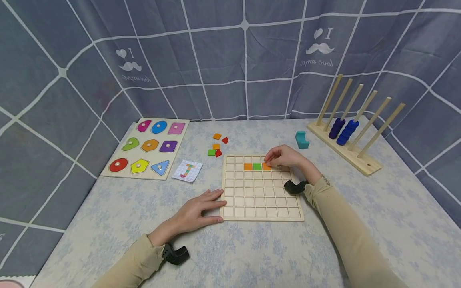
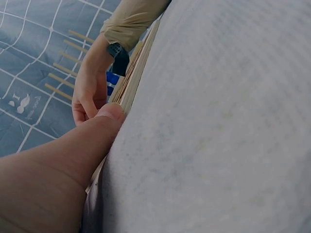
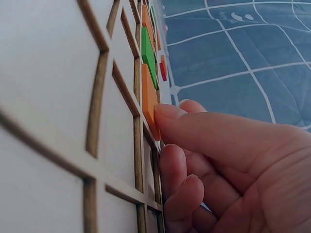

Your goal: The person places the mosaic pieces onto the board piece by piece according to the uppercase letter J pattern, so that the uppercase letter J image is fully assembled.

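The wooden grid board point(image 1: 259, 192) holds an orange tile point(image 1: 248, 167), a green tile point(image 1: 257, 167) and another orange tile point(image 1: 266, 167) side by side in an upper row. At the rightmost of these, the right hand point(image 1: 286, 156) has its thumb and finger on the tile's edge, other fingers curled; the right wrist view shows the thumb tip against that orange tile point(image 3: 149, 99). Fingers spread, the left hand point(image 1: 194, 212) touches the board's left edge. Its thumb point(image 2: 111, 112) rests at the board's edge in the left wrist view.
Behind the board lie loose orange, green point(image 1: 211, 153) and red point(image 1: 225, 140) pieces. A pattern card point(image 1: 187, 171) and a shape puzzle point(image 1: 144, 156) are at left. At right stand a teal block point(image 1: 301, 140) and a peg rack point(image 1: 345, 148) with blue and purple beads.
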Demonstrator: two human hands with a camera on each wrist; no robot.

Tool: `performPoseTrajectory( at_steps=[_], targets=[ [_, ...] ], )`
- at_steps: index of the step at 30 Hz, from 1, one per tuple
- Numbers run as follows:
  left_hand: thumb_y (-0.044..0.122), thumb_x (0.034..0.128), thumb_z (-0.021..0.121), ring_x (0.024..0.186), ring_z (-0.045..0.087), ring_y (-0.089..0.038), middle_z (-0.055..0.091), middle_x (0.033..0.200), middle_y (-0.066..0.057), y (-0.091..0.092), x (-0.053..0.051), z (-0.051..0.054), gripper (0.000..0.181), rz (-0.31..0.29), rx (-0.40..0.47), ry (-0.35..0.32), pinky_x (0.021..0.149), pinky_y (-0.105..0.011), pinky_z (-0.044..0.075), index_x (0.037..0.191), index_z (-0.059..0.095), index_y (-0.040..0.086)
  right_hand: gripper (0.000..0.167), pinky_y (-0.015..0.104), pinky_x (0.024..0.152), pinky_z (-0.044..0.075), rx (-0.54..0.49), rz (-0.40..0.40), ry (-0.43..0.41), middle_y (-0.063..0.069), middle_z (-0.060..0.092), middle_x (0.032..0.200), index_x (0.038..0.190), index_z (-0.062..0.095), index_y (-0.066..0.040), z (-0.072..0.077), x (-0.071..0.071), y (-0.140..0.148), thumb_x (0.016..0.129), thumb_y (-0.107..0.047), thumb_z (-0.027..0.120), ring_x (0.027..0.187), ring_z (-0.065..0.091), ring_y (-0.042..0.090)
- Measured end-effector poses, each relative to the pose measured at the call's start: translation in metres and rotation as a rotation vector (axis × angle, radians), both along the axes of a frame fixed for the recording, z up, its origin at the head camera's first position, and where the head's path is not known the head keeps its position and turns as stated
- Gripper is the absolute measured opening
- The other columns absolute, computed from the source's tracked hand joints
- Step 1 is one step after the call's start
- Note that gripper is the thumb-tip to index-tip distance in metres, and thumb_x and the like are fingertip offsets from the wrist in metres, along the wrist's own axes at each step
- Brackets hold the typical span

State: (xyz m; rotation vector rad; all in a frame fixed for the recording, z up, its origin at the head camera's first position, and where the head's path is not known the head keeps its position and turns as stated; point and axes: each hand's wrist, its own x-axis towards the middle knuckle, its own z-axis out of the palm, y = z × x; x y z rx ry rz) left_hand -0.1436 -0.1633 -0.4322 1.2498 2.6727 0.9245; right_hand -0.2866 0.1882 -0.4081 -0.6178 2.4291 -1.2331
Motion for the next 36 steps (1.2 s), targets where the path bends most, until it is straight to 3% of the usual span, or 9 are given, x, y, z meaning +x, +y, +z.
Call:
performPoseTrajectory(
  at_steps=[5,12,18,26,36],
  targets=[
    [0.041,0.0871,0.065,0.136,0.032,-0.02,0.038,0.147,-0.006,-0.002,0.0,0.0,0.05,0.014,-0.009,-0.015,0.115,-0.033,0.023,0.128,0.06,0.012,0.02,0.029,0.07,0.052,-0.016,0.009,0.004,0.008,0.069,0.089,0.102,0.067,0.004,-0.001,-0.002,-0.001,0.084,-0.005,0.068,0.081,0.063,0.018],
    [0.04,0.087,0.066,0.135,0.033,-0.023,0.039,0.146,-0.008,-0.003,0.001,0.001,0.05,0.009,0.004,-0.002,0.115,-0.035,0.024,0.128,0.061,0.011,0.026,0.033,0.075,0.051,0.034,0.045,-0.039,0.01,0.066,0.095,0.11,0.064,0.002,0.008,-0.005,-0.004,0.089,-0.013,0.065,0.086,0.06,0.021],
    [0.039,0.087,0.066,0.135,0.033,-0.023,0.039,0.146,-0.009,-0.005,0.001,0.001,0.05,0.011,0.005,0.003,0.115,-0.036,0.024,0.128,0.061,0.011,0.03,0.038,0.078,0.05,0.056,0.075,0.022,0.013,0.066,0.098,0.113,0.063,0.003,0.022,-0.015,-0.018,0.09,-0.017,0.063,0.088,0.059,0.027],
    [0.042,0.0878,0.064,0.136,0.032,-0.02,0.038,0.147,-0.007,-0.005,0.001,0.001,0.051,0.011,-0.002,-0.004,0.116,-0.032,0.022,0.129,0.059,0.012,0.033,0.043,0.085,0.052,-0.035,0.021,0.028,0.014,0.066,0.102,0.116,0.061,0.005,0.036,-0.035,-0.058,0.09,-0.015,0.063,0.095,0.06,0.03],
    [0.042,0.0878,0.064,0.137,0.03,-0.018,0.036,0.148,-0.005,-0.002,0.0,0.002,0.051,-0.006,0.002,-0.036,0.116,-0.031,0.021,0.131,0.058,0.014,0.037,0.045,0.091,0.05,-0.189,-0.087,-0.02,0.02,0.063,0.109,0.121,0.058,0.005,0.03,-0.053,-0.099,0.091,-0.018,0.062,0.1,0.058,0.035]
  ],
)
